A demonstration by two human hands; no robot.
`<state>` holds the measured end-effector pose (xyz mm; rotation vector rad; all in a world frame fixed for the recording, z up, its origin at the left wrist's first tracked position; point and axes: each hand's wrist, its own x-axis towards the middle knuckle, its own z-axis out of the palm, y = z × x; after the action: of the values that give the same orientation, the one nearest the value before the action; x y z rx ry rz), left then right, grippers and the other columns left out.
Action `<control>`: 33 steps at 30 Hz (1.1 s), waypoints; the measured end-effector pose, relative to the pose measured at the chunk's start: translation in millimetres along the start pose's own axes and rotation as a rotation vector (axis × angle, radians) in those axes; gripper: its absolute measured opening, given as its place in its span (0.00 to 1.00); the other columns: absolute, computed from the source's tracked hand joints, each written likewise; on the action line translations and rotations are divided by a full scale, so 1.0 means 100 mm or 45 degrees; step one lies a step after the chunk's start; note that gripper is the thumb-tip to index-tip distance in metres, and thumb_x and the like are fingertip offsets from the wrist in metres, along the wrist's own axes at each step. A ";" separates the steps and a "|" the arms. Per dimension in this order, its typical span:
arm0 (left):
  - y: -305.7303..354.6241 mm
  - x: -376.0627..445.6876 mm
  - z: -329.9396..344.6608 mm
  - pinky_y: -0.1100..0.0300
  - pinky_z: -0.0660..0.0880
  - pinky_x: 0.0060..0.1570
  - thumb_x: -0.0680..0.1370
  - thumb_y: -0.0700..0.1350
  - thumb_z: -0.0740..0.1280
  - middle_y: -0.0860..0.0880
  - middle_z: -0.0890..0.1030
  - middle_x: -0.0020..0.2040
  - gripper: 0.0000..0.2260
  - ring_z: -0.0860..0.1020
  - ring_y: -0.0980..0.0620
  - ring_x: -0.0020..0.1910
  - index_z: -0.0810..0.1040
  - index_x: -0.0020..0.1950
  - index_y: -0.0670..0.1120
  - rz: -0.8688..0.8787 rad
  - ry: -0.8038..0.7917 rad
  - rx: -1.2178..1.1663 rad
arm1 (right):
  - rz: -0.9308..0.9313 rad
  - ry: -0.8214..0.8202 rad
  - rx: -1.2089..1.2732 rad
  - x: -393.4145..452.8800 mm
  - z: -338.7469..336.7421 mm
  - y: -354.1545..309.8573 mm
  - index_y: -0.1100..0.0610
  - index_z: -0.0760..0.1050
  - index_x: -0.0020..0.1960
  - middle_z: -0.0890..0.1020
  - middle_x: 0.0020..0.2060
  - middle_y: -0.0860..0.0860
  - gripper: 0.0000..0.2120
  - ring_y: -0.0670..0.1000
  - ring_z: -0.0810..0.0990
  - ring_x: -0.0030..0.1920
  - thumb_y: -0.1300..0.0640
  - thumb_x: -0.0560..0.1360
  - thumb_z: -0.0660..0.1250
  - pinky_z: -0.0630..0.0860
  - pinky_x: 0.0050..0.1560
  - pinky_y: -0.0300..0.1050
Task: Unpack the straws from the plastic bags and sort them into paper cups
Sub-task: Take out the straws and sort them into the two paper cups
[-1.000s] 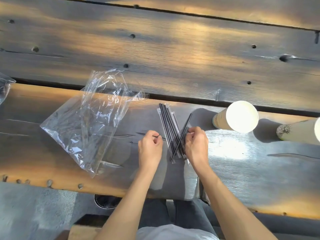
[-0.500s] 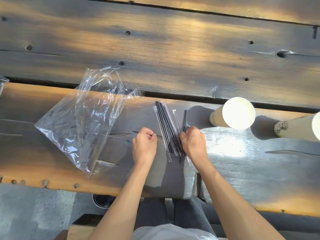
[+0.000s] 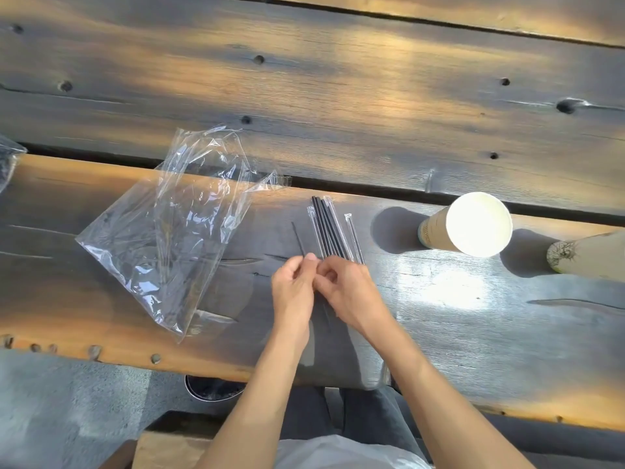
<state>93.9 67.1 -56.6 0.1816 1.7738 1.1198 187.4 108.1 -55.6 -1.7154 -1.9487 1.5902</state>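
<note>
I look down on a dark wooden table (image 3: 439, 316) with both my hands close together near its middle. My left hand (image 3: 292, 291) is curled, its fingertips pinched on a single thin black straw (image 3: 298, 239) that slants up and to the left from the fingers. My right hand (image 3: 350, 292) lies just beside the left one, touching it, with the fingers bent inward over the lower ends of a bundle of straws (image 3: 326, 228); I cannot tell whether it actually clamps any of them. The bundle lies flat on the table, black straws side by side in thin clear sleeves, running away from the hands. To the left an empty clear plastic bag (image 3: 162, 238) lies crumpled and open on the wood, well apart from the straws. To the right stands a paper cup (image 3: 473, 225) with its white inside facing me, and a second cup (image 3: 588, 253) shows at the right edge, cut off by the frame.
</note>
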 end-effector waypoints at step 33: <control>0.14 0.34 -0.08 0.60 0.68 0.35 0.84 0.44 0.60 0.46 0.81 0.39 0.11 0.75 0.52 0.36 0.78 0.46 0.43 -0.174 -0.078 -0.179 | 0.101 0.176 0.005 0.17 0.01 -0.05 0.55 0.78 0.41 0.75 0.26 0.45 0.11 0.48 0.73 0.30 0.51 0.80 0.65 0.69 0.35 0.45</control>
<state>65.6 89.3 -67.3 0.0087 1.6216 1.1234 177.6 121.4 -61.0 -1.8684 -1.8342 1.4552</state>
